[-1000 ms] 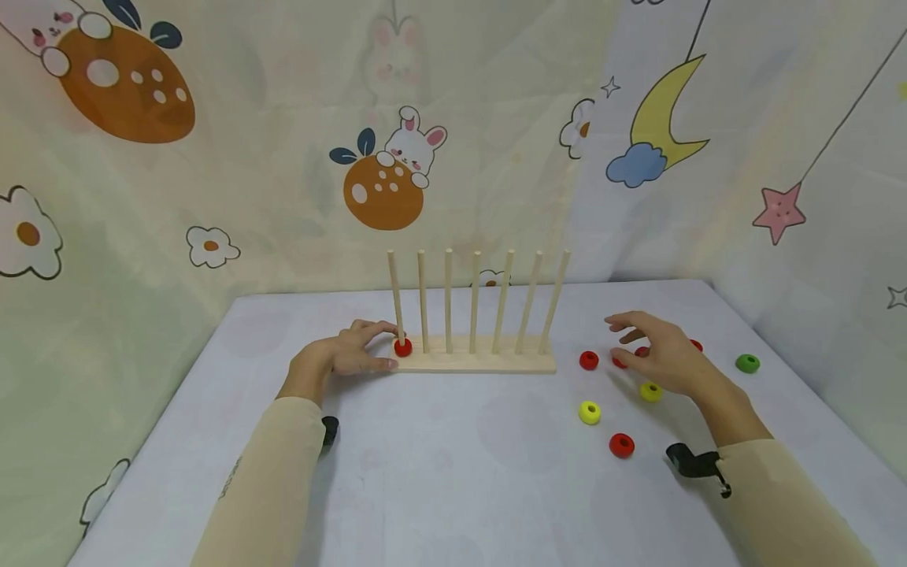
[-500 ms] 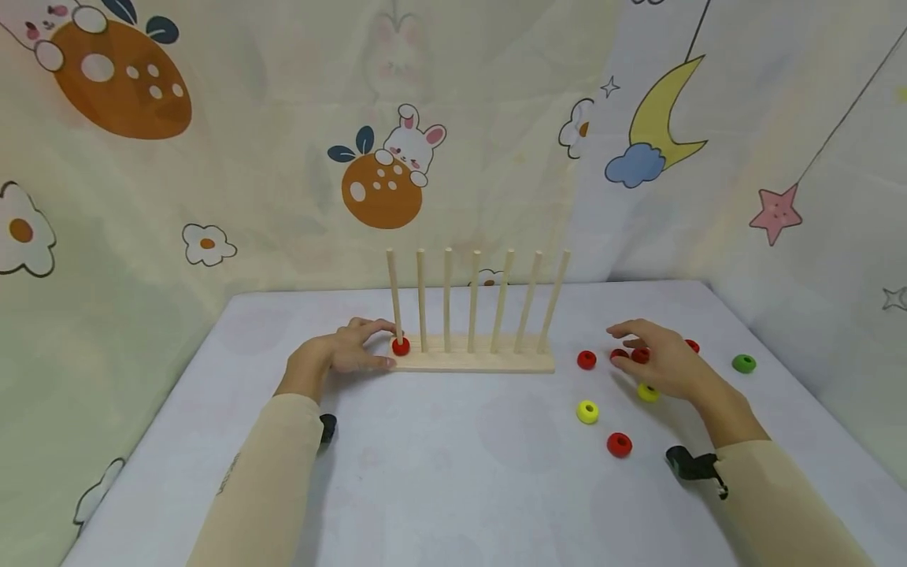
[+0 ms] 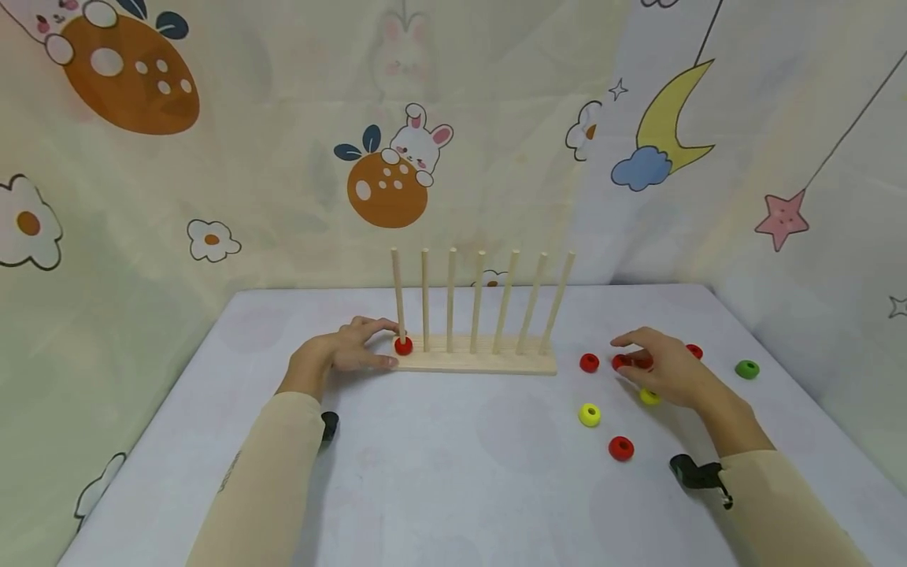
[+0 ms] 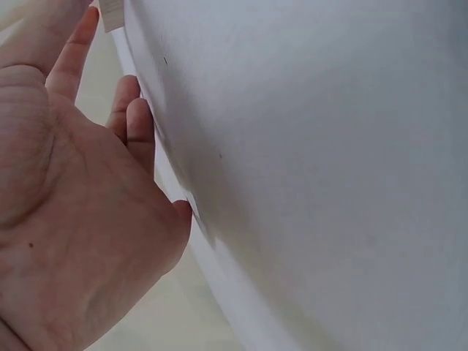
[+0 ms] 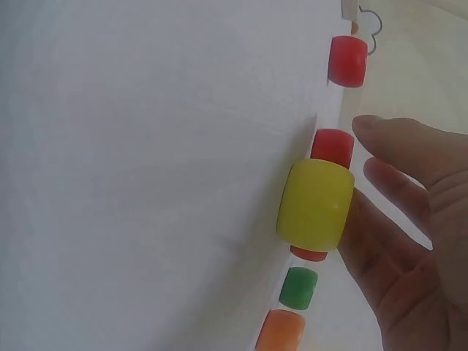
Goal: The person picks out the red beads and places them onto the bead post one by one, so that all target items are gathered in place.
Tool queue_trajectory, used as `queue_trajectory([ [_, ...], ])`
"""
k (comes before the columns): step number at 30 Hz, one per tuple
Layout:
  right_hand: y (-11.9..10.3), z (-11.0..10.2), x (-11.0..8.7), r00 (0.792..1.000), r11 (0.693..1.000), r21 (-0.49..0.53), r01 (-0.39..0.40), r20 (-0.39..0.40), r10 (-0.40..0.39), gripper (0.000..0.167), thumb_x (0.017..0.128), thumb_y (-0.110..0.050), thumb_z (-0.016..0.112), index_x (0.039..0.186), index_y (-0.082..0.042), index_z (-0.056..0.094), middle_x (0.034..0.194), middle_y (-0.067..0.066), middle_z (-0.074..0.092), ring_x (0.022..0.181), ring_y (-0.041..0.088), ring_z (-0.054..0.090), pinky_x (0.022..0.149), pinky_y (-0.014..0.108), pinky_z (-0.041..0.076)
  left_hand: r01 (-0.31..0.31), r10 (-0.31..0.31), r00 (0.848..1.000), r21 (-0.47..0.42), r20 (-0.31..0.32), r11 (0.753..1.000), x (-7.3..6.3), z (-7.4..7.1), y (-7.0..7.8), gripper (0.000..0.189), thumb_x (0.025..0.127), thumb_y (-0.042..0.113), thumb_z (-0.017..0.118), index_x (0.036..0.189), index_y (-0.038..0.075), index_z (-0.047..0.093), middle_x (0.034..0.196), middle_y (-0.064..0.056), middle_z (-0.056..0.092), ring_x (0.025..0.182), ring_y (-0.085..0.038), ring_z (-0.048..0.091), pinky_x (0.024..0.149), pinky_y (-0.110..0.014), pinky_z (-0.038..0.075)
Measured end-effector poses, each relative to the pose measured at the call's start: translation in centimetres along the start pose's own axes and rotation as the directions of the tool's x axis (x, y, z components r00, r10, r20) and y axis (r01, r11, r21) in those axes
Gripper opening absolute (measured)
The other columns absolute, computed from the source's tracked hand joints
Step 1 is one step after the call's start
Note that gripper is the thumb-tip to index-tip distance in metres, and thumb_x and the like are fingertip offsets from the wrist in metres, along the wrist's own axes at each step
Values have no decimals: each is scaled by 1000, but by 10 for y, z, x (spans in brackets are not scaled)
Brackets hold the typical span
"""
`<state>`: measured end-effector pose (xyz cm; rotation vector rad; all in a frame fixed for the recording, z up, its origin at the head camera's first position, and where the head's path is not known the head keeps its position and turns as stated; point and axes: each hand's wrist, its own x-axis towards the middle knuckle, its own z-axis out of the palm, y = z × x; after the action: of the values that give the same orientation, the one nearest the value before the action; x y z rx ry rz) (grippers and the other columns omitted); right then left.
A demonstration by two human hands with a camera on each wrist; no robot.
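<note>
1 red bead (image 3: 403,346) is threaded on 9-o'clock peg (image 3: 398,295) of stand (image 3: 476,365), approx. 8 beads (image 3: 590,415) left loose at 3-4 o'clock, L hand (image 3: 345,350) & R hand (image 3: 670,368) spread.

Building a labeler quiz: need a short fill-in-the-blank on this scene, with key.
The wooden rack has ____ pegs.
The bead at the foot of the leftmost peg is ____.
The left hand is at the rack's ____ end.
In the head view, the rightmost loose bead is ____.

Missing words: seven; red; left; green.
</note>
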<state>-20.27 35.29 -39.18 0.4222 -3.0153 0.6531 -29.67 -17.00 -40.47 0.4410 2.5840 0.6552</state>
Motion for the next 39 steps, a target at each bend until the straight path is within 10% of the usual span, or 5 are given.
queue_trajectory([
  [20,1,2,3,998,999,-35,-39,50,41,29,94,-15,75,121,-9,69,111,6,71,102,29,65,85,47,59,-12,12,1000,1,0,1000,-1,1,-2,69,90,56,73,149,40,42,164,-17,22,148,-47,25,110,-75,28],
  [39,-1,-4,-1,990,997,-35,67,-123,-71,35,93,-9,74,127,-12,66,127,13,61,102,28,60,83,48,59,-8,8,1000,-15,-1,1000,1,-1,-2,65,89,54,74,146,42,45,163,-16,23,147,-46,26,110,-74,29],
])
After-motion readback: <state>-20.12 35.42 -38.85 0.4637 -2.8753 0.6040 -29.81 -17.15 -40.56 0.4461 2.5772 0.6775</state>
